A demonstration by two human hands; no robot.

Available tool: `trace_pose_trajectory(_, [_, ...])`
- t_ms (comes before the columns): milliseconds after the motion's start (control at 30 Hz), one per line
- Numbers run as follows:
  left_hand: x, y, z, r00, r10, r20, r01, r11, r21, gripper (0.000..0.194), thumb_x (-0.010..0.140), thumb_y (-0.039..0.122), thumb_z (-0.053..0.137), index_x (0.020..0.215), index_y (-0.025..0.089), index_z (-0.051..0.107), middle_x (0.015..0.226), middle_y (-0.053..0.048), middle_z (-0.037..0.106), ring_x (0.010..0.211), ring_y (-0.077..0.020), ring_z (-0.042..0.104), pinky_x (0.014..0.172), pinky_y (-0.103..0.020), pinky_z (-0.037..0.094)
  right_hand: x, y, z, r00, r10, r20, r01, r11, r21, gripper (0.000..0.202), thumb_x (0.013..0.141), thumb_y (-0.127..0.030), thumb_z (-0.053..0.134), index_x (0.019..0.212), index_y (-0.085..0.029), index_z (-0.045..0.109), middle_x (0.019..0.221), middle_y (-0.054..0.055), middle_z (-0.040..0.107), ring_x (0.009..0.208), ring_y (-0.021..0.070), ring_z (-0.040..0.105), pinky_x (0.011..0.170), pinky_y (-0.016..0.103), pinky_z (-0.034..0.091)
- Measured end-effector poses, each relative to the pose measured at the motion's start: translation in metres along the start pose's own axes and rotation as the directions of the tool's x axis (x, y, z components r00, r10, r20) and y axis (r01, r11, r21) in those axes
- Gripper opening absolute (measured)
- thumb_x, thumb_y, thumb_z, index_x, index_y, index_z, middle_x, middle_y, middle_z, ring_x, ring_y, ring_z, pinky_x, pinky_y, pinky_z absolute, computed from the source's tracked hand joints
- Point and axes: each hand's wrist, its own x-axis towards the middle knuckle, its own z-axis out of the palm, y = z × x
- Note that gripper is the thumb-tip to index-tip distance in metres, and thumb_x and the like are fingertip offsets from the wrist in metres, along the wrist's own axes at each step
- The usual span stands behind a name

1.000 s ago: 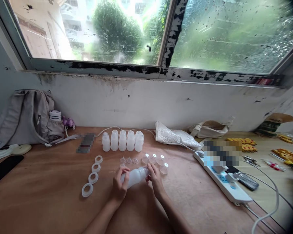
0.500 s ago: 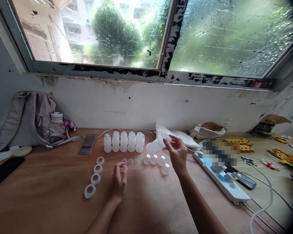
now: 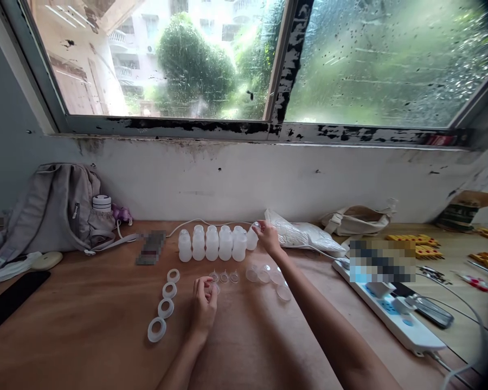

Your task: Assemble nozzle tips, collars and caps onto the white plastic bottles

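My right hand [image 3: 267, 236] grips a frosted white bottle [image 3: 251, 239] by its top, at the right end of a row of similar upright bottles [image 3: 212, 244]. My left hand [image 3: 205, 303] is closed near the small clear nipple-shaped pieces [image 3: 224, 277]; what its fingers hold, if anything, is too small to name. Several white rings [image 3: 165, 308] form a slanting line left of that hand. Clear round discs [image 3: 264, 274] lie on the table below my right forearm and wrist.
A grey backpack [image 3: 61, 211] leans at the back left. Behind the discs lies a plastic bag [image 3: 305, 235]. On the right are a white power strip [image 3: 394, 314] with cables, a fabric pouch [image 3: 355, 219] and yellow parts [image 3: 415, 239].
My right hand has moved left and back, bringing the tilted bottle upright to the row's right end. My left hand stays by the small clear pieces. The view has shifted slightly.
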Motion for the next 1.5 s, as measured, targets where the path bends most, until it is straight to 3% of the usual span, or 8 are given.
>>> trace_pose_trajectory(333, [0.001,-0.004,0.001,0.999,0.017,0.040,-0.019,0.998,0.055,0.014,0.077,0.024,0.046,0.088,0.018,0.051,0.091,-0.007,0.051,0.082,-0.0186,0.052,0.061,-0.028,0.047,-0.002,0.012,0.013,0.999,-0.039,0.036,0.039,0.999,0.000,0.039,0.071,-0.027,0.051,0.107,-0.012,0.050,0.102,0.015,0.059,0.088,0.0246,0.057,0.074,0.037,0.044])
trace_pose_trajectory(667, [0.001,-0.009,0.000,0.999,0.033,0.031,-0.035,0.996,0.080,0.015,0.076,0.022,0.045,0.088,0.018,0.052,0.091,-0.007,0.052,0.080,-0.0178,0.052,0.062,-0.029,0.047,-0.002,0.017,0.011,0.997,0.058,0.050,-0.062,0.995,0.074,0.047,0.069,-0.027,0.054,0.113,-0.014,0.044,0.097,0.013,0.060,0.078,0.0207,0.060,0.071,0.035,0.046])
trace_pose_trajectory(1067, [0.001,-0.014,0.001,0.999,0.028,0.022,-0.029,0.998,0.062,0.014,0.074,0.021,0.047,0.087,0.017,0.052,0.090,-0.007,0.052,0.079,-0.0179,0.053,0.061,-0.029,0.047,0.000,0.016,0.002,0.994,0.060,0.094,-0.069,0.993,0.092,0.036,0.066,-0.027,0.059,0.099,-0.016,0.053,0.091,0.011,0.062,0.074,0.0200,0.059,0.067,0.034,0.046])
trace_pose_trajectory(1300, [0.001,-0.017,0.002,1.000,0.023,0.019,-0.025,0.997,0.070,0.015,0.075,0.021,0.046,0.088,0.017,0.051,0.091,-0.007,0.053,0.079,-0.0171,0.053,0.061,-0.027,0.047,-0.010,0.017,0.003,0.999,0.037,0.032,-0.040,0.993,0.114,0.045,0.064,-0.030,0.060,0.104,-0.015,0.049,0.091,0.012,0.061,0.074,0.0218,0.059,0.068,0.037,0.046])
trace_pose_trajectory(1500, [0.001,-0.016,0.001,0.999,0.044,0.009,-0.045,0.995,0.087,0.015,0.074,0.022,0.045,0.087,0.017,0.051,0.090,-0.007,0.054,0.076,-0.0165,0.055,0.060,-0.027,0.048,-0.035,-0.003,-0.004,0.989,0.015,-0.149,0.007,0.989,0.146,0.039,0.072,-0.030,0.050,0.107,-0.012,0.045,0.101,0.016,0.055,0.088,0.0241,0.054,0.076,0.040,0.044])
